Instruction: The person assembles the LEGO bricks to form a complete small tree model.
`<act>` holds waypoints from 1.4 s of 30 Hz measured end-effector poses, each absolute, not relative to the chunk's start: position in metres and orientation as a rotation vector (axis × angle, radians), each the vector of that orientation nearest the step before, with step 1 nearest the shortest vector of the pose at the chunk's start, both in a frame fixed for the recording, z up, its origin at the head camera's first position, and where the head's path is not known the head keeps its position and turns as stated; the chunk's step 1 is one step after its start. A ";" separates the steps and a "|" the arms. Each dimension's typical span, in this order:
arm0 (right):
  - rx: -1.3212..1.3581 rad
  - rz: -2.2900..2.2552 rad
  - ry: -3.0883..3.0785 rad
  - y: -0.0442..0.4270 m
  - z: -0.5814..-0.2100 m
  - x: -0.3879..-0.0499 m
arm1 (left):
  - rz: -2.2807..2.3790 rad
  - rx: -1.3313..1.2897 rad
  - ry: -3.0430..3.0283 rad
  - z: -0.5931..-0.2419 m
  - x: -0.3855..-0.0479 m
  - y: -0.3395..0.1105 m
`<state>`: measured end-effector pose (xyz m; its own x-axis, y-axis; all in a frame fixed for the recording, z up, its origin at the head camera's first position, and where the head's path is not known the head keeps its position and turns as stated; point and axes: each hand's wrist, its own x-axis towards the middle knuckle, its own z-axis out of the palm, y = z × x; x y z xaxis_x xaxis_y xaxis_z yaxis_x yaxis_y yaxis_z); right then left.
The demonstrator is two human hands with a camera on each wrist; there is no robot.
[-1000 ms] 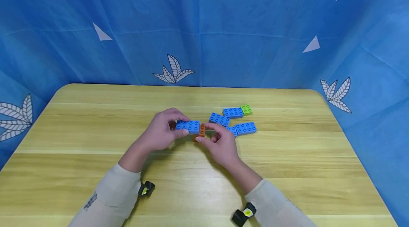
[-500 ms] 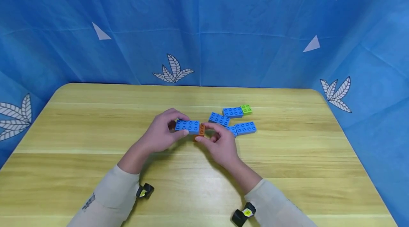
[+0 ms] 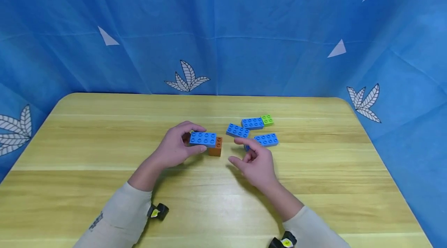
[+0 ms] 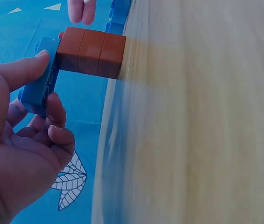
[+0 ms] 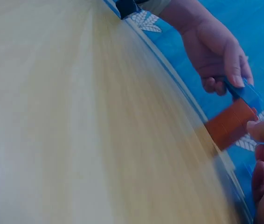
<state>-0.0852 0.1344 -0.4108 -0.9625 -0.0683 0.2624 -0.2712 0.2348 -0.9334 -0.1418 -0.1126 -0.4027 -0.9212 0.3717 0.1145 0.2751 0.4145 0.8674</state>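
Blue curtain (image 3: 216,19) behind wooden worktop (image 3: 328,170). Left hand (image 3: 173,149) pinching blue brick (image 3: 202,139) atop brown stack (image 3: 215,151), stack on worktop. Right hand (image 3: 257,163) near, thumb and forefinger apart.

no legible text, sleeve mark (image 3: 96,221) unreadable, yellow label (image 3: 287,243)

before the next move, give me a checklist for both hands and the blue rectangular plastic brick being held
1. Left hand grips the blue rectangular plastic brick: ok.
2. Brick sits atop the orange-brown, three-block plastic stack: ok.
3. Brick pressed fully home: cannot tell.
4. Stack beneath the brick's left end: not ok, that end overhangs.
5. Right hand clear of the stack: ok.
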 end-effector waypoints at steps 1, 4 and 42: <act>0.341 1.802 -2.316 0.140 -0.414 -0.086 | 1.543 0.584 2.559 -0.403 -0.142 -0.113; 0.359 1.765 -2.261 0.159 -0.430 -0.091 | 1.546 0.581 2.553 -0.404 -0.142 -0.114; -0.002 1.654 -2.464 0.216 -0.428 -0.112 | 1.541 0.593 2.569 -0.403 -0.140 -0.115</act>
<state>-0.1122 0.2164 -0.4277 -0.9849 0.0978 0.1430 -0.0952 0.3837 -0.9185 -0.1403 -0.1147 -0.4035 -0.9210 0.3699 0.1221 0.2818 0.4165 0.8643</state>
